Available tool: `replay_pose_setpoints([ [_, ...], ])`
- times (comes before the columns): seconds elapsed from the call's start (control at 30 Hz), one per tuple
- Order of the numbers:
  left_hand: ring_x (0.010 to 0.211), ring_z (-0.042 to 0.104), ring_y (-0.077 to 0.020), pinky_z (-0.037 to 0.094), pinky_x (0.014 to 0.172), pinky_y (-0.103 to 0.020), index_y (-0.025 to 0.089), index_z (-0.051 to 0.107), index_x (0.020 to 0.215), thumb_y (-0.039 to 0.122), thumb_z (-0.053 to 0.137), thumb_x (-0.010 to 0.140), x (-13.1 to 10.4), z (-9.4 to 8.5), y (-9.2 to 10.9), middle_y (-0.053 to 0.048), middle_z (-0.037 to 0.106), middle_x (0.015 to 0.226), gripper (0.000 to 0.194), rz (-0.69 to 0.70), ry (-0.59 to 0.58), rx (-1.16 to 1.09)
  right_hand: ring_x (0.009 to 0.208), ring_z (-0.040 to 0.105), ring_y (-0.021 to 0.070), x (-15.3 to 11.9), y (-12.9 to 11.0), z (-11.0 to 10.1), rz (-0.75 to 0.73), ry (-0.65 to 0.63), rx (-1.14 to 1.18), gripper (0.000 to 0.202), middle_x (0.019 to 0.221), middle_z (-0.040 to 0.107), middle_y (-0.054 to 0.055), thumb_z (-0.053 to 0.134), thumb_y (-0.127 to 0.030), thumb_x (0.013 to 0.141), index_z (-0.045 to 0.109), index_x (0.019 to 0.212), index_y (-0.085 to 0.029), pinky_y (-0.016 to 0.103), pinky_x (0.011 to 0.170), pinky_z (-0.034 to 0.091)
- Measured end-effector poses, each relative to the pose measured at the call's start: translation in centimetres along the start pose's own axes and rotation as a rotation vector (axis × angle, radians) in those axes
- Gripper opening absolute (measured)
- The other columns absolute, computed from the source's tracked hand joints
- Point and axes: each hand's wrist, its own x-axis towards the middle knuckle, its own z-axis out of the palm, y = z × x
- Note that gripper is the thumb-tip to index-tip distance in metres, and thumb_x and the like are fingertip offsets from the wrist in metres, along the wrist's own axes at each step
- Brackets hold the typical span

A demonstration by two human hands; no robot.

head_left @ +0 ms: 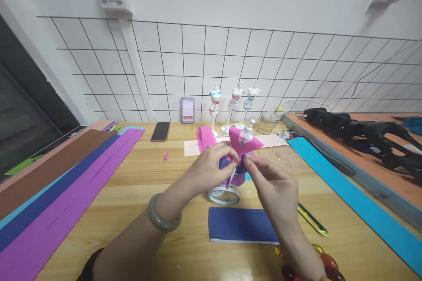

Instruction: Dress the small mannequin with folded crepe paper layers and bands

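Observation:
A small white dress form (247, 131) stands in front of me, wrapped in a pink folded piece (238, 141) at the top. A dark blue strip (224, 162) goes around its waist, above a purple skirt piece (238, 180). My left hand (211, 164) is closed, pinching the strip on the left side. On the other side, my right hand (275, 180) pinches the strip between thumb and forefinger. Whether it is paper or cloth I cannot tell. A tape roll (224, 201) stands at the base, and a flat dark blue piece (242, 224) lies nearer to me.
Several dress forms (215, 101) stand at the back near a glass jar (268, 123). A phone (160, 131) and a propped screen (187, 109) are behind left. Long coloured sheets (89, 175) lie left, a turquoise strip (349, 197) right. A yellow-green cutter (311, 219) lies beside my right wrist.

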Motion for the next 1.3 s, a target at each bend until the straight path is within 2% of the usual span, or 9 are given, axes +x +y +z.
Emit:
replay_pose_setpoints([
  [0.17, 0.08, 0.056, -0.0133, 0.044, 0.072, -0.026, 0.019, 0.058, 0.08, 0.015, 0.053, 0.08, 0.0, 0.0, 0.1, 0.0, 0.059, 0.085, 0.007, -0.016, 0.008, -0.003, 0.081, 0.062, 0.0196, 0.3, 0.2, 0.1, -0.033, -0.066, 0.052, 0.011, 0.084, 0.066, 0.004, 0.068, -0.032, 0.079, 0.071, 0.079, -0.021, 0.037, 0.077, 0.05],
  [0.57, 0.078, 0.055, -0.0136, 0.043, 0.071, -0.026, 0.019, 0.056, 0.08, 0.015, 0.053, 0.08, 0.1, -0.2, 0.1, 0.0, 0.059, 0.083, 0.005, -0.047, -0.021, 0.009, 0.08, 0.059, 0.0181, 0.7, 0.3, 0.6, -0.082, -0.099, 0.068, 0.009, 0.084, 0.062, 0.004, 0.066, -0.03, 0.081, 0.071, 0.079, -0.023, 0.032, 0.07, 0.05],
  [0.73, 0.08, 0.055, -0.0136, 0.043, 0.072, -0.026, 0.019, 0.056, 0.081, 0.014, 0.052, 0.081, 0.0, -0.2, -0.1, 0.001, 0.059, 0.084, 0.006, -0.034, -0.009, 0.031, 0.088, 0.058, 0.0197, 0.6, 0.3, 0.6, -0.111, -0.138, 0.094, 0.01, 0.092, 0.063, 0.005, 0.065, -0.028, 0.082, 0.072, 0.087, -0.025, 0.034, 0.074, 0.05],
  [1.0, 0.08, 0.055, -0.013, 0.042, 0.074, -0.025, 0.019, 0.055, 0.081, 0.012, 0.052, 0.082, 0.1, -0.1, -0.4, 0.001, 0.059, 0.083, 0.008, 0.014, -0.007, 0.04, 0.097, 0.057, 0.0205, 0.6, 0.0, 0.4, -0.065, -0.212, 0.129, 0.015, 0.101, 0.06, 0.006, 0.06, -0.026, 0.085, 0.071, 0.095, -0.025, 0.035, 0.078, 0.05],
  [1.13, 0.082, 0.054, -0.0134, 0.041, 0.077, -0.027, 0.019, 0.055, 0.083, 0.014, 0.052, 0.083, 0.0, 0.2, -0.1, 0.0, 0.059, 0.085, 0.006, 0.023, -0.003, 0.099, 0.097, 0.056, 0.021, 0.2, -1.9, 0.2, -0.049, -0.263, -0.034, 0.023, 0.101, 0.057, 0.008, 0.051, -0.024, 0.087, 0.066, 0.104, -0.021, 0.037, 0.08, 0.05],
  [1.23, 0.086, 0.054, -0.0146, 0.041, 0.08, -0.029, 0.019, 0.053, 0.083, 0.014, 0.049, 0.085, -0.1, 0.4, 0.4, 0.0, 0.059, 0.087, 0.006, 0.038, 0.005, 0.154, 0.1, 0.053, 0.0226, -0.4, -3.2, 0.1, -0.109, -0.321, -0.269, 0.031, 0.105, 0.054, 0.011, 0.043, -0.021, 0.089, 0.062, 0.113, -0.017, 0.041, 0.086, 0.048],
  [1.3, 0.086, 0.053, -0.0149, 0.041, 0.079, -0.029, 0.018, 0.052, 0.083, 0.014, 0.047, 0.086, -0.1, 0.5, 0.6, -0.001, 0.059, 0.087, 0.008, 0.049, 0.006, 0.19, 0.103, 0.052, 0.0256, -0.9, -3.7, 0.3, -0.166, -0.314, -0.415, 0.035, 0.11, 0.052, 0.015, 0.041, -0.02, 0.088, 0.058, 0.118, -0.012, 0.045, 0.088, 0.047],
])
